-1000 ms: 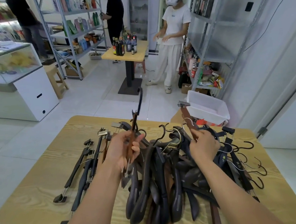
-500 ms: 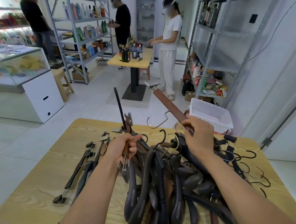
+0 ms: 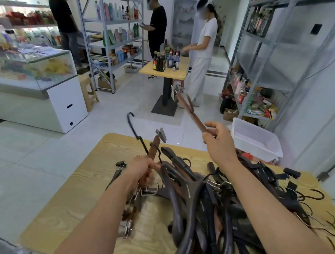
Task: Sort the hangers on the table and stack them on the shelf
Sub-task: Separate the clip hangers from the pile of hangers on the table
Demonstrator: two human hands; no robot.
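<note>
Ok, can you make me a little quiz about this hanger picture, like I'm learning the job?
1. True or false: the right hand holds a brown wooden clip hanger up above the light wooden table.
2. Where is the white plastic tub? A: near the table's far right corner. B: in the left hand. C: under the pile of dark hangers.
3. Fill in: the left hand grips a brown wooden hanger with a black metal ____.

Key: 1 true. 2 A. 3 hook.
</note>
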